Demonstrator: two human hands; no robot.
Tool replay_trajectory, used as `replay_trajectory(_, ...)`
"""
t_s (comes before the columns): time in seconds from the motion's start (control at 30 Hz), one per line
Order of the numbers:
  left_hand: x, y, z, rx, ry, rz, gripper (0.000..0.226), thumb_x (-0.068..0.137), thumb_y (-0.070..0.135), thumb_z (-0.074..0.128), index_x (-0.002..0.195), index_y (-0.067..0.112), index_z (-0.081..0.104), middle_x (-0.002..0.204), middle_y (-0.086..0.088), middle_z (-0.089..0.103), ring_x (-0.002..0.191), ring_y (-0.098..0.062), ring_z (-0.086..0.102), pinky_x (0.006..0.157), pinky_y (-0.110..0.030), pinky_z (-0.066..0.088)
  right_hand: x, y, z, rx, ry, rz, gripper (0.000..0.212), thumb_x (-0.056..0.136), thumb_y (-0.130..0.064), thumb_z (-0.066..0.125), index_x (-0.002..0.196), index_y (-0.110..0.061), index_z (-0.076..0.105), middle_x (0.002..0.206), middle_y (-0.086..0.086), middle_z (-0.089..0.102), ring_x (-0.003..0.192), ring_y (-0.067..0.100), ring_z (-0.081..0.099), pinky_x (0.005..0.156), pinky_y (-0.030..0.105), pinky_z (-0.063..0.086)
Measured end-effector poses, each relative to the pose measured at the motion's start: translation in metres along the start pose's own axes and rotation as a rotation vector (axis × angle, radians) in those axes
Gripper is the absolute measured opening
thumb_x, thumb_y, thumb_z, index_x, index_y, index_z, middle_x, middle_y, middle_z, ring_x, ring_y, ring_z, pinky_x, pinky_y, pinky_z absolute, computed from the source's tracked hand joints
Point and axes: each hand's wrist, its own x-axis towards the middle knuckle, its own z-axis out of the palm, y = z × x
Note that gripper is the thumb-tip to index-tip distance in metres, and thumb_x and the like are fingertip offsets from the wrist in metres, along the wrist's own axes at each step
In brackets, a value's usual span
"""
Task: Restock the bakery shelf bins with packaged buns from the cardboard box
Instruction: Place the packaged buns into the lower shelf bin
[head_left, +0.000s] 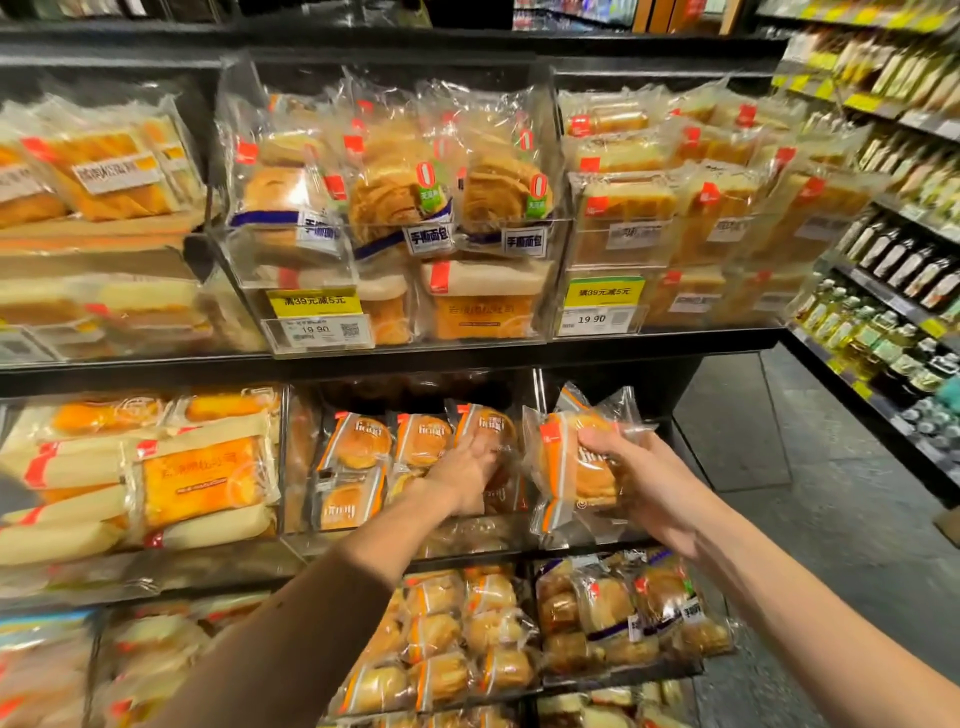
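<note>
Black shelving (571, 353) carried clear bins of wrapped bread. At left, loaf packs (78, 540) lay stacked. In the middle bin (467, 538), the left hand (462, 467) lay on the binned buns (358, 441); whether it gripped one could not be told. Just right, apart from it, the right hand (639, 478) clasped the held bun (566, 467) at that bin's right edge. Grey tiled floor (831, 519) and bottle shelves (893, 280) lay beyond.

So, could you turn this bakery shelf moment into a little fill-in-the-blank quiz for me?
The left hand reaches into the clear bin; the right hand grips a packaged bun to that bin's ____.
The price tag reads ____.
The label above it is coloured ____.
Missing words: right; 19.90; yellow.
</note>
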Motion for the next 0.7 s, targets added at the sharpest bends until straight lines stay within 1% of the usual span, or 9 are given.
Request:
replay_trajectory(0.13, -0.008, -0.006, -0.006, -0.039, 0.037, 0.066, 0.068, 0.091, 0.014, 0.064, 0.150, 0.005, 0.033, 0.160, -0.010, 0.020, 0.149, -0.024, 0.013, 0.121, -0.030, 0.012, -0.001, -0.001, 0.009, -0.020, -0.022, -0.008, 0.101, 0.054, -0.050, 0.093, 0.136, -0.014, 0.047, 0.115, 0.014, 0.072, 0.100, 0.031, 0.072, 0.073, 0.044, 0.058)
replay_trajectory(0.2, -0.021, -0.012, -0.014, -0.189, 0.108, 0.081, 0.058, 0.089, 0.002, 0.057, 0.145, 0.007, 0.042, 0.155, -0.008, 0.032, 0.145, -0.021, 0.024, 0.118, -0.027, 0.019, -0.002, -0.003, 0.015, -0.009, -0.031, -0.009, 0.101, 0.054, -0.049, 0.094, 0.136, -0.013, 0.047, 0.115, 0.015, 0.072, 0.099, 0.032, 0.072, 0.072, 0.044, 0.058)
replay_trajectory(0.3, -0.048, -0.019, -0.027, -0.647, 0.425, 0.038, 0.036, 0.093, -0.001, 0.053, 0.115, 0.027, 0.060, 0.127, -0.001, 0.061, 0.114, -0.015, 0.057, 0.097, -0.031, 0.049, -0.002, -0.005, 0.028, 0.024, -0.034, -0.022, 0.098, 0.056, -0.044, 0.094, 0.135, -0.012, 0.046, 0.115, 0.016, 0.071, 0.096, 0.031, 0.073, 0.070, 0.042, 0.058)
replay_trajectory(0.37, -0.075, -0.020, -0.036, -0.937, 0.724, 0.022, 0.025, 0.098, 0.008, 0.054, 0.101, 0.032, 0.059, 0.105, 0.004, 0.064, 0.090, -0.011, 0.063, 0.080, -0.033, 0.057, 0.004, -0.002, 0.036, 0.043, -0.029, -0.036, 0.101, 0.055, -0.044, 0.095, 0.136, -0.010, 0.045, 0.116, 0.017, 0.071, 0.098, 0.032, 0.073, 0.073, 0.045, 0.059)
replay_trajectory(0.43, -0.106, -0.018, -0.042, -0.889, 0.939, 0.134, 0.018, 0.098, 0.014, 0.057, 0.106, 0.030, 0.058, 0.109, 0.007, 0.059, 0.093, -0.006, 0.060, 0.079, -0.022, 0.051, 0.010, 0.002, 0.047, 0.039, -0.023, -0.038, 0.105, 0.054, -0.045, 0.096, 0.138, -0.009, 0.044, 0.118, 0.018, 0.070, 0.100, 0.034, 0.072, 0.076, 0.050, 0.059)
replay_trajectory(0.47, -0.120, -0.016, -0.042, -0.780, 0.960, 0.223, 0.018, 0.096, 0.021, 0.059, 0.113, 0.027, 0.058, 0.116, 0.008, 0.055, 0.103, -0.004, 0.056, 0.085, -0.015, 0.045, 0.013, 0.004, 0.054, 0.035, -0.024, -0.041, 0.106, 0.054, -0.046, 0.097, 0.138, -0.010, 0.044, 0.119, 0.019, 0.069, 0.100, 0.034, 0.072, 0.077, 0.052, 0.058)
replay_trajectory(0.57, -0.140, -0.012, -0.030, -0.442, 0.775, 0.347, 0.057, 0.086, 0.054, 0.064, 0.135, 0.033, 0.047, 0.144, 0.009, 0.035, 0.135, 0.002, 0.026, 0.108, -0.005, 0.014, 0.016, 0.010, 0.080, -0.008, -0.030, -0.034, 0.111, 0.047, -0.051, 0.097, 0.138, -0.013, 0.045, 0.120, 0.015, 0.068, 0.100, 0.032, 0.072, 0.072, 0.048, 0.059)
replay_trajectory(0.63, -0.139, -0.017, -0.019, -0.356, 0.695, 0.332, 0.074, 0.081, 0.060, 0.068, 0.144, 0.040, 0.035, 0.152, 0.009, 0.022, 0.140, 0.000, 0.011, 0.113, -0.013, 0.007, 0.015, 0.015, 0.097, -0.019, -0.045, 0.011, 0.114, 0.041, -0.055, 0.096, 0.135, -0.017, 0.045, 0.119, 0.010, 0.070, 0.099, 0.027, 0.072, 0.075, 0.044, 0.059)
replay_trajectory(0.7, -0.139, -0.027, -0.012, -0.336, 0.681, 0.300, 0.082, 0.080, 0.059, 0.071, 0.146, 0.045, 0.025, 0.153, 0.009, 0.018, 0.145, -0.008, 0.011, 0.117, -0.026, 0.016, 0.013, 0.018, 0.111, -0.008, -0.121, 0.073, 0.096, 0.053, -0.061, 0.089, 0.133, -0.020, 0.054, 0.116, 0.009, 0.072, 0.102, 0.027, 0.072, 0.084, 0.046, 0.057)
